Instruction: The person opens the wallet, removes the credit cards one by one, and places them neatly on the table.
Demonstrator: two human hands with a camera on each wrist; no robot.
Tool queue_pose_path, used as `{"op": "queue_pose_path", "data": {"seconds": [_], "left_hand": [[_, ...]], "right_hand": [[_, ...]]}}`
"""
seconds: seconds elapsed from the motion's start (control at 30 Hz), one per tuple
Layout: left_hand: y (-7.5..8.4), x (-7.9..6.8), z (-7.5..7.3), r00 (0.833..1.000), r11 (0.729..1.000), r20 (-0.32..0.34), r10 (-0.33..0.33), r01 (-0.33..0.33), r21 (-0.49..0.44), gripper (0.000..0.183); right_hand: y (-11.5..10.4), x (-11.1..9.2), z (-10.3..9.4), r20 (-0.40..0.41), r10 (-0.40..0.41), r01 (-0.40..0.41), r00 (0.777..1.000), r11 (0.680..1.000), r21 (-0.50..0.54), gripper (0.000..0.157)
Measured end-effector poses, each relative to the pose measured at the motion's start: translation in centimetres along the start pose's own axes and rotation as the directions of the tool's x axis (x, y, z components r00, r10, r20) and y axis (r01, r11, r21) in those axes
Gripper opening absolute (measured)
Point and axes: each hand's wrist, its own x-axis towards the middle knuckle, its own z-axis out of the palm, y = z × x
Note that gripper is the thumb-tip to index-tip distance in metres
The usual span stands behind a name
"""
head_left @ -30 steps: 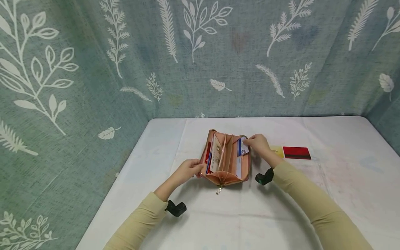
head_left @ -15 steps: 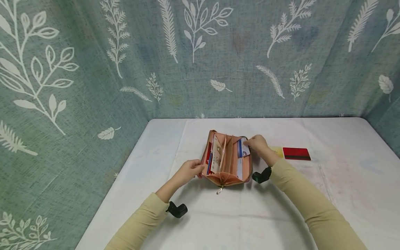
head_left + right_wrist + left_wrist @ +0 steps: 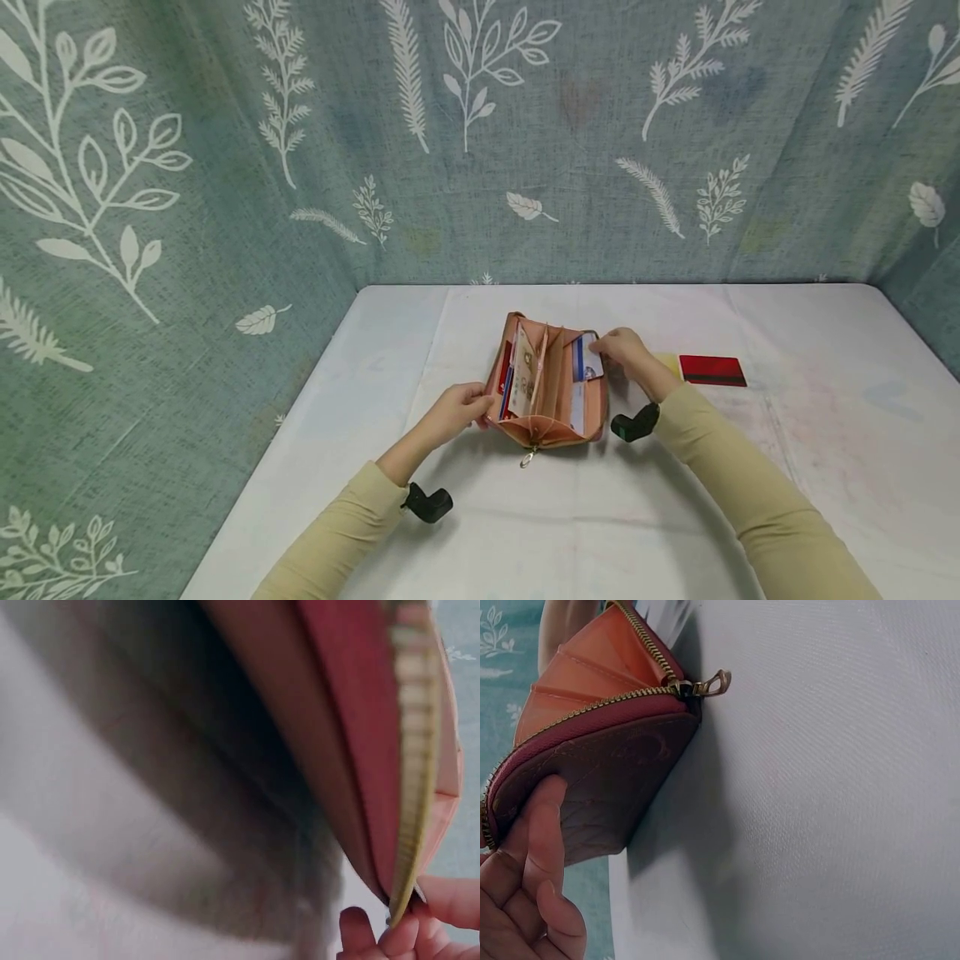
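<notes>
A zip-around wallet [image 3: 552, 379] stands fanned out on the table, its pink-orange compartments facing up. My left hand [image 3: 453, 410] grips its left edge; in the left wrist view, fingers [image 3: 549, 825] lie against the dark outer cover near the zip [image 3: 600, 701]. At the far right corner my right hand [image 3: 624, 348] pinches the zipped rim beside a blue-and-white card [image 3: 588, 367] in a slot; the right wrist view shows thumb and fingers around that rim. A second pale card [image 3: 577, 404] sits lower. Red and blue cards [image 3: 506, 392] and a banknote [image 3: 524, 371] fill the left side.
Right of the wallet, a red card [image 3: 712, 370] with a dark stripe lies flat on the white-covered table [image 3: 600, 533]. A yellow card [image 3: 667, 361] next to it is partly hidden by the right forearm. Leaf-patterned curtain [image 3: 480, 225] surrounds the back and left.
The wallet's right side and the right hand have shifted slightly to the right, spreading it a little wider. The left hand keeps its grip, and the cards on the table stay put.
</notes>
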Motion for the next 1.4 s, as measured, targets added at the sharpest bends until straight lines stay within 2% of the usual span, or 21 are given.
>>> {"op": "queue_pose_path", "data": {"seconds": [0.17, 0.3, 0.4, 0.57, 0.7, 0.83, 1.0, 1.27, 1.4], "left_hand": [[0.1, 0.1, 0.1, 1.000, 1.000, 0.008, 0.017, -0.017, 0.000, 0.022], [0.5, 0.1, 0.1, 1.000, 1.000, 0.014, 0.008, -0.009, 0.015, 0.021], [0.7, 0.1, 0.1, 1.000, 1.000, 0.019, 0.016, -0.016, 0.024, 0.021], [0.9, 0.1, 0.0, 0.999, 0.999, 0.024, 0.035, -0.035, 0.034, 0.021], [0.8, 0.1, 0.0, 0.999, 0.998, 0.026, 0.039, -0.040, 0.039, 0.021], [0.8, 0.1, 0.0, 0.999, 0.999, 0.026, 0.033, -0.034, 0.036, 0.020], [1.0, 0.2, 0.1, 0.999, 0.999, 0.025, 0.026, -0.027, 0.041, 0.020], [0.8, 0.0, 0.1, 1.000, 0.999, 0.025, 0.018, -0.018, 0.030, 0.020], [0.7, 0.0, 0.1, 0.999, 1.000, 0.030, 0.017, -0.018, 0.024, 0.020]], "right_hand": [[0.7, 0.1, 0.1, 0.002, -0.037, 0.037, 0.999, 0.999, -0.016, 0.033], [0.9, 0.0, 0.5, -0.055, -0.111, 0.104, 0.992, 0.988, -0.118, 0.021], [0.8, -0.2, 0.9, -0.108, -0.173, 0.147, 0.979, 0.966, -0.213, 0.021], [0.2, -0.6, 1.1, -0.135, -0.209, 0.168, 0.968, 0.949, -0.267, 0.020], [-0.2, -0.5, 1.0, -0.098, -0.221, 0.193, 0.970, 0.953, -0.235, 0.032], [-0.4, -0.4, 0.9, -0.042, -0.168, 0.160, 0.985, 0.975, -0.152, 0.042], [-0.5, -0.4, 0.9, 0.012, -0.114, 0.114, 0.993, 0.989, -0.091, 0.046], [0.0, -0.7, 0.2, 0.030, -0.125, 0.127, 0.992, 0.986, -0.104, 0.040], [0.2, -1.2, -0.1, 0.075, -0.141, 0.152, 0.987, 0.974, -0.167, 0.045]]}}
